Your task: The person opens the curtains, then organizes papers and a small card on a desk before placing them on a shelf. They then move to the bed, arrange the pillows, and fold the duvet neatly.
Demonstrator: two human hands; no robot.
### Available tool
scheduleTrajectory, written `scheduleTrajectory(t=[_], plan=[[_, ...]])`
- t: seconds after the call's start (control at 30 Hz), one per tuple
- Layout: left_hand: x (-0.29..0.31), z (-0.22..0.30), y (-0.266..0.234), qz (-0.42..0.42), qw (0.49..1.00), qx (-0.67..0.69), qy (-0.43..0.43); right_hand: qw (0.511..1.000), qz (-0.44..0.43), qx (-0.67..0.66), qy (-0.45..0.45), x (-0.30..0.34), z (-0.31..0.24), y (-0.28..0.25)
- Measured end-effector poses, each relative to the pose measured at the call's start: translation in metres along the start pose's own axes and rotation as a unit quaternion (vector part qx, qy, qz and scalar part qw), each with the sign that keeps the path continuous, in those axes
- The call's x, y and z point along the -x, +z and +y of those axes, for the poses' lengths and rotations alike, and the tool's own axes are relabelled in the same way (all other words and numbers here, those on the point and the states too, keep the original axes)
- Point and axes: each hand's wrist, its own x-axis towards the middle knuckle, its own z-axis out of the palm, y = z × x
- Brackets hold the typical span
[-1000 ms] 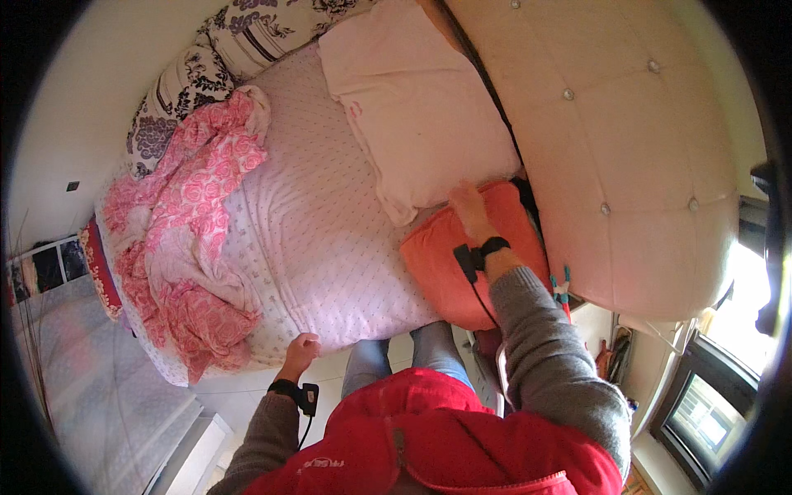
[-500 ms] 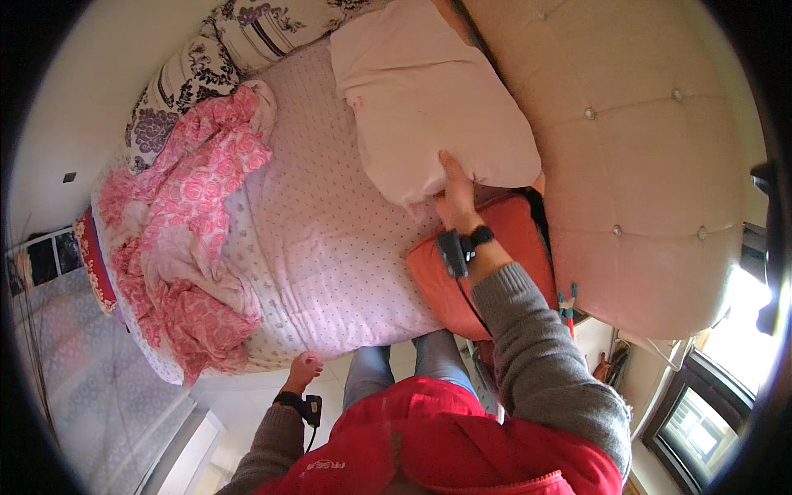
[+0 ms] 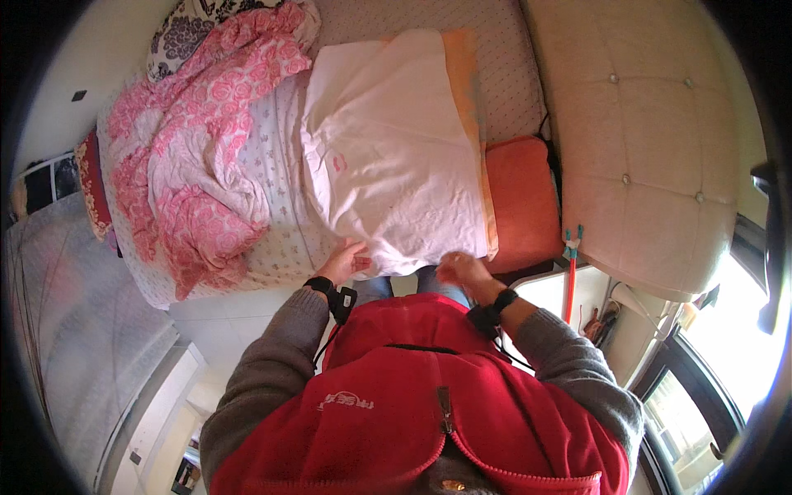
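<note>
A pale pink pillow (image 3: 388,157) with an orange strip along its right side lies flat at the near edge of the bed. At its near left corner is my left hand (image 3: 345,262), its fingers apart and touching or almost touching the cloth. My right hand (image 3: 464,271) is by the near right corner, in front of the pillow's edge. Its fingers look bent and a little smeared, so whether they grip the cloth does not show. Dark straps with small black devices sit on both wrists.
A crumpled pink rose-patterned blanket (image 3: 198,148) covers the bed's left side, with a black-and-white patterned pillow (image 3: 183,37) behind it. An orange cushion (image 3: 524,206) lies right of the pillow, beside the beige tufted headboard (image 3: 652,140). A red-handled tool (image 3: 572,272) stands nearby.
The pillow has moved from the far right of the bed to the near middle and lies turned. My right hand has come back toward me; my left hand has risen to the pillow's edge.
</note>
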Motion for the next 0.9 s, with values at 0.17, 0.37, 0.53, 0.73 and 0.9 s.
scheduleTrajectory(t=[0.17, 0.37, 0.53, 0.73, 0.9], plan=[[-0.065, -0.071, -0.066, 0.09, 0.991, -0.095, 0.029, 0.808, 0.396, 0.293, -0.322, -0.035, -0.017, -0.06], [-0.141, -0.119, -0.121, 0.223, 0.966, -0.077, 0.103, 0.809, 0.411, 0.367, -0.206, -0.037, 0.011, -0.058], [-0.173, -0.125, -0.132, 0.232, 0.959, -0.055, 0.153, 0.913, 0.357, 0.149, -0.127, -0.024, 0.021, -0.059], [-0.152, -0.113, -0.125, 0.184, 0.95, -0.22, 0.121, 0.935, 0.243, 0.182, -0.185, -0.003, 0.031, -0.041], [-0.113, -0.052, -0.05, 0.241, 0.827, -0.235, 0.45, 0.948, 0.246, 0.082, -0.187, 0.01, 0.031, -0.037]])
